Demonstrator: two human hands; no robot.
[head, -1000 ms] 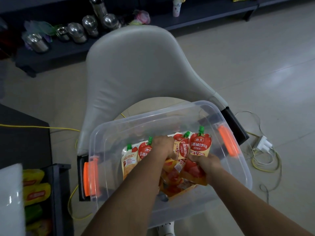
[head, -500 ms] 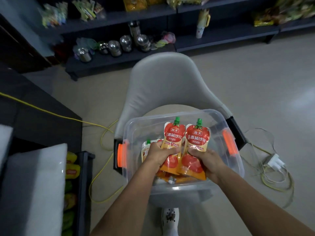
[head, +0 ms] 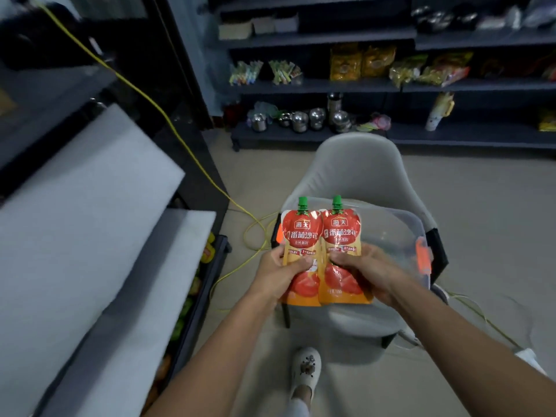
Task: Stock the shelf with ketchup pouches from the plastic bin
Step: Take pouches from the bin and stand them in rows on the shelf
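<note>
Two red-and-orange ketchup pouches with green caps are held upright side by side above the clear plastic bin [head: 400,224]. My left hand [head: 279,270] grips the left pouch [head: 301,236] at its middle. My right hand [head: 365,270] grips the right pouch [head: 341,233] the same way. The bin, with orange latches, rests on the seat of a grey chair [head: 361,170]; its inside is mostly hidden behind the pouches and my hands. The shelf unit [head: 90,236] with white boards stands close on my left.
A yellow cable [head: 168,121] runs from upper left down to the floor beside the chair. Dark shelves [head: 391,85] with snacks and steel pots line the back wall. A power strip and cords lie on the floor at right. My foot [head: 305,371] stands below the chair.
Both hands have lifted the two pouches up out of the bin. My head has risen and turned left, bringing the shelf unit and the back shelves into view.
</note>
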